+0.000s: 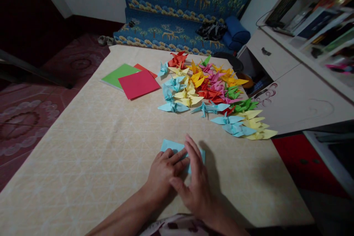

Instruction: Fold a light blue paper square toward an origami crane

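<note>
A light blue sheet of origami paper (172, 145) lies on the table close in front of me, mostly covered by my hands. My left hand (167, 166) presses on it from above, fingers stretched over the paper. Beside it, my right hand (197, 180) stands on edge with its fingers extended and its thumb apart, touching the paper's right part. Neither hand grips anything. How the paper is folded is hidden under the fingers. Beyond the hands sit several folded paper cranes (188, 100) in blue, yellow, red, pink, orange and green.
A red paper stack (139, 84) overlaps green paper (119, 75), with an orange-red sheet (146, 69) behind, at the far left of the cloth-covered table (83, 147). A blue patterned sofa (171, 31) stands behind the table, and a white cabinet (306, 96) at the right.
</note>
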### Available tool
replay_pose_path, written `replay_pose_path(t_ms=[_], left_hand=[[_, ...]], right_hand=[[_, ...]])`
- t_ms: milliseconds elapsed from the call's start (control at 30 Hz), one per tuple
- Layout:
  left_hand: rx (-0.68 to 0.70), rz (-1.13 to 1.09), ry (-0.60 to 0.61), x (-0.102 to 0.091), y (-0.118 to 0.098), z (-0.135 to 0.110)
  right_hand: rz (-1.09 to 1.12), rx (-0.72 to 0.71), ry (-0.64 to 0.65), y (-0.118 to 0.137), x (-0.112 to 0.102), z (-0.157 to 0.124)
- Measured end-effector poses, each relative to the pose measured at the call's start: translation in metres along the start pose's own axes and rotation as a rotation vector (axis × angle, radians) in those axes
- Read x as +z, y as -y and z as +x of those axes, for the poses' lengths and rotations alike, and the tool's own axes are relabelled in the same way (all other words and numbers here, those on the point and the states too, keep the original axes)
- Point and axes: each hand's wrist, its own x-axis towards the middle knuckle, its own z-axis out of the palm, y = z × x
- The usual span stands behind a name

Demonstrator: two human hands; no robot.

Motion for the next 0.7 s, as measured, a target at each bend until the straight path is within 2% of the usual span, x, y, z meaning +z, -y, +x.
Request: replay_pose_path(t_ms=[67, 100, 267, 333, 467, 600, 700], left_hand=[[0.072, -0.123, -0.065, 0.008, -0.002, 0.0], [0.037, -0.155, -0.141, 0.013, -0.005, 0.001], [-0.124, -0.111, -0.216, 0.03, -0.027, 0.009], [-0.084, -0.103, -0.153, 0.026, -0.024, 0.009], [0.007, -0.111, -0.071, 0.006, 0.001, -0.001], [-0.021, 0.113, 0.047, -0.009, 0.021, -0.012], [-0.052, 0.189, 0.128, -0.017, 0.027, -0.016]], right_hand=[[0.036, -0.023, 0.111, 0.015, 0.012, 0.004], [0.035, -0.032, 0.145, 0.02, 0.017, 0.007], [0.02, -0.025, 0.152, 0.019, 0.025, 0.012], [-0.003, -0.001, 0.155, 0.014, 0.024, 0.01], [-0.161, 0.021, 0.233, 0.005, 0.021, 0.002], [-0.358, -0.001, 0.355, -0.01, 0.009, -0.007], [-0.497, -0.024, 0.384, -0.026, -0.008, -0.014]])
